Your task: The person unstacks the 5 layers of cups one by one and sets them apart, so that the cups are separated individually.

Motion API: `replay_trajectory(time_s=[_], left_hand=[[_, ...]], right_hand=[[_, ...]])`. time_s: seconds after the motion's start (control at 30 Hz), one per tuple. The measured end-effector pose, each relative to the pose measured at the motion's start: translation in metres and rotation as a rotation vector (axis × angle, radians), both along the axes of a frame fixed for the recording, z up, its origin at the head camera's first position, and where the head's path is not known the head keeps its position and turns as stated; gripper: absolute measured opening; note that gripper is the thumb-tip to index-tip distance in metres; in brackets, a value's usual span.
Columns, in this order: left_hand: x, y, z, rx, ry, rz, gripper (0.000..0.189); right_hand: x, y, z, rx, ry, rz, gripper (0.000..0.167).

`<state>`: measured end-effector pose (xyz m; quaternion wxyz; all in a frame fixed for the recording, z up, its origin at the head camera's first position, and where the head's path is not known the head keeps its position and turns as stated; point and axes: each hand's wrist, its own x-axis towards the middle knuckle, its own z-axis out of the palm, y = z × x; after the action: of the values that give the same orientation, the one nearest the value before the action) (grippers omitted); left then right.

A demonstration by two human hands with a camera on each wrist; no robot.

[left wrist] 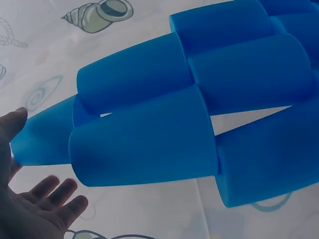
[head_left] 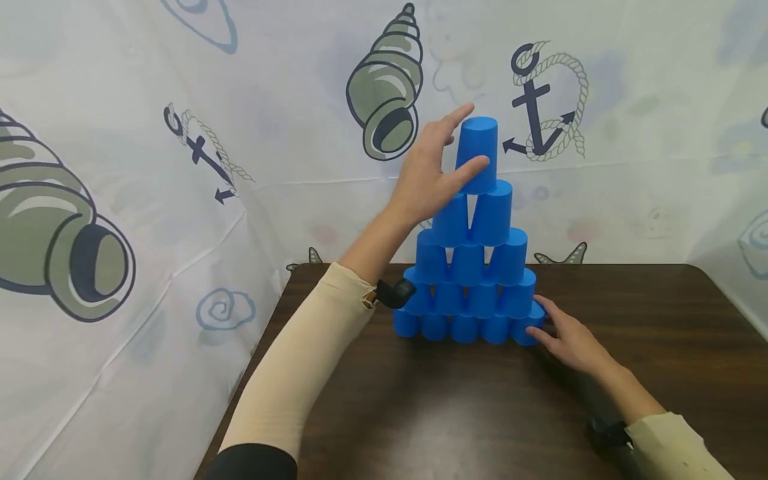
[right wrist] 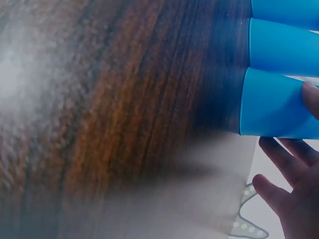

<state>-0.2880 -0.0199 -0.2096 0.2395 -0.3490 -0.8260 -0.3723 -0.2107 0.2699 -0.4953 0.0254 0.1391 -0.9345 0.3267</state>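
Black cuff [head_left: 255, 463] and pale left sleeve [head_left: 306, 367] come nearest the camera, leading up to the left hand [head_left: 429, 167], which is spread wide about the top cup [head_left: 478, 143], thumb across its front; whether it actually presses the cup I cannot tell. Low on the other side, the right hand [head_left: 573, 340] is loosely spread at the right-end bottom cup [head_left: 519, 330], thumb in front and fingertips at its side, not clasping it. Between them stands the blue cup tower [head_left: 467, 265], upside-down cups in five rows narrowing from five to one, on the dark desk [head_left: 432, 407]. A sideways nudge from the left thumb could tip that single top cup, and the black wrist device [head_left: 396, 293] seems close to the left flank, so a dropped forearm might knock cups loose. Pushing the base cup could also unsettle the rows above. Open room for moving lies in front and to the right; the desk's left edge is nearer than its right, and patterned cloth [head_left: 288, 133] hangs behind the far edge
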Motion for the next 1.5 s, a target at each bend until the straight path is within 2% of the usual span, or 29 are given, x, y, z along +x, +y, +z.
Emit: replay_trajectory(time_s=[0.23, 0.87, 1.03, 1.17, 1.3, 1.37, 1.5], left_hand=[[-0.001, 0.006, -0.007, -0.011, -0.084, -0.007, 0.073], [0.000, 0.003, -0.008, 0.027, -0.112, -0.038, 0.073], [0.003, -0.004, -0.005, 0.059, -0.091, -0.043, 0.072], [0.007, -0.015, -0.003, 0.113, -0.061, -0.051, 0.071], [0.009, -0.036, -0.004, 0.191, -0.029, -0.050, 0.070], [0.009, -0.049, -0.007, 0.226, -0.015, -0.032, 0.070], [0.013, -0.080, -0.017, 0.268, -0.042, 0.054, 0.071]], right_hand=[[0.002, 0.002, -0.003, 0.023, -0.009, 0.000, 0.072], [-0.002, 0.002, -0.003, 0.016, -0.026, 0.020, 0.073], [-0.003, 0.003, -0.002, 0.014, -0.026, 0.026, 0.073], [-0.003, 0.004, -0.003, 0.012, -0.023, 0.024, 0.072], [-0.002, 0.006, -0.003, 0.014, -0.024, 0.018, 0.070], [-0.002, 0.006, -0.002, 0.016, -0.028, 0.016, 0.071], [-0.003, 0.005, 0.000, 0.014, -0.039, 0.015, 0.072]])
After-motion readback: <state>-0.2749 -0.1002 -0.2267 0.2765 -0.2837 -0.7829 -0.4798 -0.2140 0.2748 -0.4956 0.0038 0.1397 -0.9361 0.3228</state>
